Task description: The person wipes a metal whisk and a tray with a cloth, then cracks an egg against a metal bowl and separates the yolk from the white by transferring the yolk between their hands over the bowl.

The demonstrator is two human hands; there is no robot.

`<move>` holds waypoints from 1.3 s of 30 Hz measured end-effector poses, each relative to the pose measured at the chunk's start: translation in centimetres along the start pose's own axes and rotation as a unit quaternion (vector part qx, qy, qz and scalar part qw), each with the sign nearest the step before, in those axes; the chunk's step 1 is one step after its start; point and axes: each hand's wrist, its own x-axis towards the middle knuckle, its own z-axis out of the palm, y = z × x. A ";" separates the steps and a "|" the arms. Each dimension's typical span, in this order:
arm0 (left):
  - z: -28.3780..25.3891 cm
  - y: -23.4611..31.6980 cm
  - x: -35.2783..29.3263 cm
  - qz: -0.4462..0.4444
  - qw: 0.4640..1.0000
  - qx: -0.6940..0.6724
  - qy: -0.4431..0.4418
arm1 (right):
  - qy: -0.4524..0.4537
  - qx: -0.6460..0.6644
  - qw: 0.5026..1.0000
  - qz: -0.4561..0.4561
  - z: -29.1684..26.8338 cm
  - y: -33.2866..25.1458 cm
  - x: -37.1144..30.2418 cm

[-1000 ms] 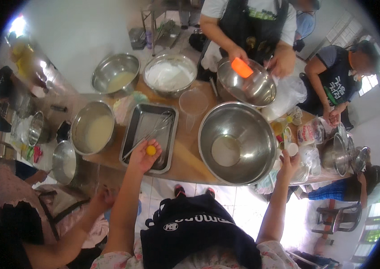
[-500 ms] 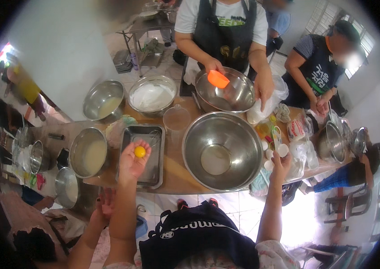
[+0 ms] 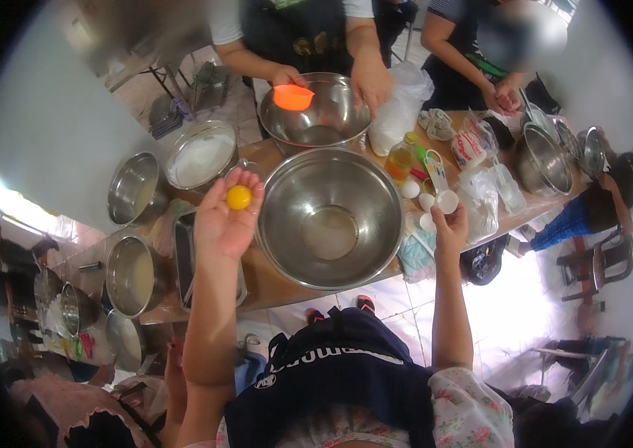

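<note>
An egg yolk (image 3: 239, 197) rests in the cupped palm of my left hand (image 3: 228, 224), which is turned up at the left rim of a large steel bowl (image 3: 369, 246). A little pale liquid lies in the bottom of that bowl. Beyond its right side, my right hand (image 3: 451, 228) pinches a white eggshell half (image 3: 446, 201), its hollow facing up. Close to those fingers are several white eggs or shells (image 3: 410, 188) and a white measuring scoop (image 3: 435, 170). A dark baking pan (image 3: 184, 257) is partly covered by my left forearm.
Opposite me, a person holds an orange cup (image 3: 292, 97) over another steel bowl (image 3: 320, 137). Bowls with white powder (image 3: 201, 155) and pale batter (image 3: 137, 278) stand at left. An oil bottle (image 3: 400, 160), plastic bags (image 3: 478, 196) and more bowls (image 3: 544, 160) crowd the right.
My left hand has risen with the yolk, from over the baking pan to beside the large bowl's rim. My right hand still pinches the shell. The whole view has shifted.
</note>
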 end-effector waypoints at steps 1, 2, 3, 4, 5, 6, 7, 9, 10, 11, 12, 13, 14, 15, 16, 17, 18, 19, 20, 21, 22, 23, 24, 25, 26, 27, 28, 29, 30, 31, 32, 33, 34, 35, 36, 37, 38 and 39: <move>1.1 -1.4 0.4 -0.010 1.000 -0.001 0.023 | -0.008 -0.012 1.000 -0.010 -0.2 0.2 -0.1; 2.0 -3.1 1.0 -0.018 1.000 -0.001 0.022 | -0.013 -0.028 0.999 -0.021 -0.8 0.6 0.0; 3.2 -4.5 1.3 -0.036 0.999 0.007 0.024 | -0.007 -0.046 0.998 -0.037 -1.0 1.0 0.1; 4.2 -6.0 1.6 -0.055 0.998 0.014 0.026 | -0.001 -0.047 0.998 -0.037 -1.4 1.3 0.1; 4.8 -7.2 2.0 -0.075 0.997 0.013 0.013 | -0.017 -0.071 0.997 -0.033 -1.2 1.0 -0.2; 5.1 -8.4 2.4 -0.079 0.997 0.015 0.012 | -0.033 -0.095 0.995 -0.030 -1.1 0.9 -0.4; 5.3 -9.6 2.8 -0.096 0.995 0.011 0.010 | -0.035 -0.103 0.994 -0.032 -1.2 1.2 -0.3; 5.9 -11.3 3.4 -0.118 0.992 0.012 0.034 | -0.037 -0.128 0.990 -0.036 -0.8 0.6 -0.4; 5.7 -12.0 3.4 -0.119 0.992 0.013 0.034 | -0.042 -0.155 0.986 -0.039 -0.7 0.4 -0.6; 5.2 -12.4 3.4 -0.131 0.991 -0.006 0.029 | -0.050 -0.137 0.988 -0.042 -0.2 0.2 -0.9; 5.2 -12.8 3.7 -0.143 0.989 -0.024 0.014 | -0.060 -0.134 0.988 -0.058 -0.4 0.5 -1.0; 5.1 -13.2 4.1 -0.150 0.988 -0.035 0.000 | -0.064 -0.154 0.984 -0.064 -0.2 0.3 -1.2; 4.8 -13.7 4.1 -0.155 0.987 -0.046 -0.008 | -0.092 -0.161 0.982 -0.047 0.1 -0.7 -1.4; 5.2 -14.1 4.1 -0.160 0.986 -0.037 -0.009 | -0.091 -0.177 0.978 -0.069 0.4 -1.7 -1.7; 5.2 -14.6 4.2 -0.142 0.989 -0.035 -0.017 | -0.125 -0.172 0.975 -0.063 1.1 -3.5 -2.1; 5.4 -15.4 4.5 -0.156 0.987 -0.027 -0.007 | -0.144 -0.190 0.970 -0.053 1.1 -3.8 -2.3; 5.4 -16.0 4.7 -0.170 0.985 -0.022 0.009 | -0.155 -0.186 0.968 -0.059 1.4 -4.2 -2.5; 5.8 -16.3 5.0 -0.157 0.987 -0.022 0.008 | -0.176 -0.158 0.971 -0.034 2.0 -4.8 -2.5; 6.1 -16.9 5.2 -0.160 0.987 -0.017 0.015 | -0.195 -0.132 0.972 -0.006 2.2 -5.0 -2.6; 6.4 -17.4 5.3 -0.163 0.986 -0.012 0.022 | -0.198 -0.080 0.977 -0.001 2.6 -4.5 -2.4; 6.5 -18.0 5.4 -0.156 0.987 -0.013 0.022 | -0.205 -0.079 0.975 -0.004 2.5 -4.4 -2.2; 6.5 -18.4 5.6 -0.159 0.987 -0.021 0.022 | -0.202 -0.075 0.977 0.002 2.5 -4.3 -2.0; 6.6 -18.8 5.8 -0.162 0.986 -0.030 0.021 | -0.197 -0.071 0.978 0.008 2.5 -4.2 -1.7; 6.9 -19.3 6.0 -0.156 0.987 -0.024 0.013 | -0.205 -0.067 0.977 0.005 2.5 -4.2 -1.3; 7.0 -20.0 6.3 -0.153 0.988 -0.028 0.015 | -0.195 -0.052 0.979 0.006 2.1 -4.2 -1.0; 7.1 -20.8 6.7 -0.165 0.986 -0.029 0.009 | -0.184 -0.037 0.982 0.007 1.8 -4.2 -0.8; 7.2 -21.6 7.0 -0.178 0.984 -0.030 0.003 | -0.188 -0.039 0.981 0.007 1.5 -4.2 -0.5; 7.7 -22.3 7.1 -0.179 0.983 -0.029 0.028 | -0.191 -0.039 0.981 0.009 1.3 -4.2 -0.2; 7.7 -23.0 7.3 -0.177 0.983 -0.030 0.028 | -0.194 -0.039 0.980 0.012 1.1 -4.3 0.2; 7.5 -23.7 7.6 -0.190 0.981 -0.038 0.022 | -0.196 -0.039 0.980 0.011 0.8 -4.4 0.4; 7.6 -24.2 7.7 -0.203 0.978 -0.046 0.015 | -0.204 -0.064 0.977 0.017 0.5 -4.5 0.7; 7.6 -24.7 7.8 -0.204 0.978 -0.042 0.017 | -0.211 -0.089 0.973 0.023 0.2 -4.6 0.9; 7.6 -25.2 7.9 -0.200 0.979 -0.042 0.017 | -0.214 -0.088 0.973 0.021 0.0 -4.5 1.2; 7.7 -25.7 8.0 -0.206 0.977 -0.045 0.013 | -0.222 -0.077 0.972 0.018 -0.1 -4.4 1.5; 7.8 -26.1 8.1 -0.214 0.976 -0.049 0.008 | -0.227 -0.066 0.972 0.013 -0.3 -4.3 1.8; 8.0 -26.4 8.1 -0.212 0.976 -0.050 0.007 | -0.229 -0.066 0.971 0.012 -0.4 -4.2 2.0; 8.4 -26.8 8.0 -0.212 0.976 -0.041 0.014 | -0.226 -0.053 0.973 0.012 -0.6 -4.1 2.2; 8.7 -27.0 8.0 -0.213 0.976 -0.031 0.021 | -0.224 -0.040 0.974 0.012 -0.7 -4.1 2.4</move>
